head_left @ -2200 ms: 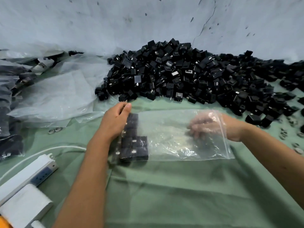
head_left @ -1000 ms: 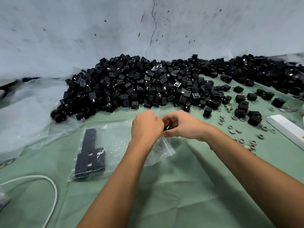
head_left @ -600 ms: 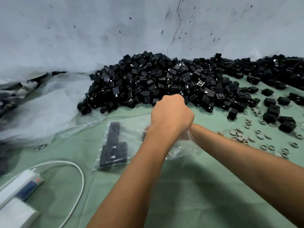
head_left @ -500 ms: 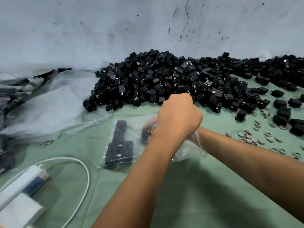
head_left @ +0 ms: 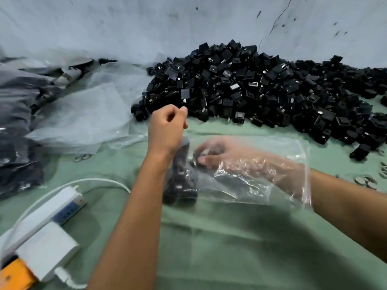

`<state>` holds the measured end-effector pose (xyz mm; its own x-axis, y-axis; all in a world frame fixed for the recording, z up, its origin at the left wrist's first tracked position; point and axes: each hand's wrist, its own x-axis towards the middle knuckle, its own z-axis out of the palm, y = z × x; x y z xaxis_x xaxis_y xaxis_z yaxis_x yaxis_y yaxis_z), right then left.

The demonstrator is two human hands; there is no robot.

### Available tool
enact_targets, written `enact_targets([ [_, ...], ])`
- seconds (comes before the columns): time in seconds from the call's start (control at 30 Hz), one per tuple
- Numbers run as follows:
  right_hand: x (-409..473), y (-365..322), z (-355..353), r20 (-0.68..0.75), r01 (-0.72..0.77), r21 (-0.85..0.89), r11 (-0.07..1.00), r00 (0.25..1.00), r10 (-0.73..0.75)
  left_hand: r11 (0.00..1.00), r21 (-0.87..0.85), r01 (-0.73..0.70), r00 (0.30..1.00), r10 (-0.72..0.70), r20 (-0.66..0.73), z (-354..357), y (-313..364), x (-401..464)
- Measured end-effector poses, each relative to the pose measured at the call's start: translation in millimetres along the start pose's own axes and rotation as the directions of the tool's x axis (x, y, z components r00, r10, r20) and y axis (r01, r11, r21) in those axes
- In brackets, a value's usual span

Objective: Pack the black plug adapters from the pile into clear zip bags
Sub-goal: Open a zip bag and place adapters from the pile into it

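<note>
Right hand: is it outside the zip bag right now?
No. The right hand is reaching inside the clear zip bag, seen through the plastic, fingers on a black adapter.

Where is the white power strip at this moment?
In the head view, the white power strip lies on the green cloth at lower left, left of the left forearm, beside a white charger block.

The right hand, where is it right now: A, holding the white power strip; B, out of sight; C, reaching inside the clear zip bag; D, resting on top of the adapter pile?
C: the right hand shows through the plastic of the clear zip bag, its fingers by the black adapters packed at the bag's closed end.
</note>
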<state>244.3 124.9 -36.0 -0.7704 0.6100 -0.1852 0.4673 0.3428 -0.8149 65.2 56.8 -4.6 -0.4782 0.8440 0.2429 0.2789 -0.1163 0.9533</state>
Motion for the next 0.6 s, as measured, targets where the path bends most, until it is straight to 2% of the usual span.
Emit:
enact_targets([
  [0.1, 8.8, -0.4, -7.1, 0.154, 0.002, -0.168, 0.986, 0.988, 0.024, 0.986, -0.031, 0.163, 0.981, -0.165, -0.101, -23.0, -41.0, 14.5],
  [0.17, 11.1, 0.9, -10.5, 0.169, 0.003, -0.151, 0.989, 0.985, 0.023, 0.978, 0.0, 0.207, 0.973, -0.206, -0.103, -24.9, -58.0, 17.5],
  [0.43, 14.8, -9.8, -6.1, 0.185, 0.001, -0.202, 0.979, 0.982, 0.037, 0.96, 0.273, 0.058, 0.998, -0.053, -0.027, -22.4, -71.7, 18.5],
  [0.6, 14.8, -1.9, 3.5, 0.042, -0.044, -0.156, 0.987, 0.998, 0.051, 0.951, 0.307, 0.046, 0.999, -0.044, -0.016, -22.5, -70.7, 17.9],
])
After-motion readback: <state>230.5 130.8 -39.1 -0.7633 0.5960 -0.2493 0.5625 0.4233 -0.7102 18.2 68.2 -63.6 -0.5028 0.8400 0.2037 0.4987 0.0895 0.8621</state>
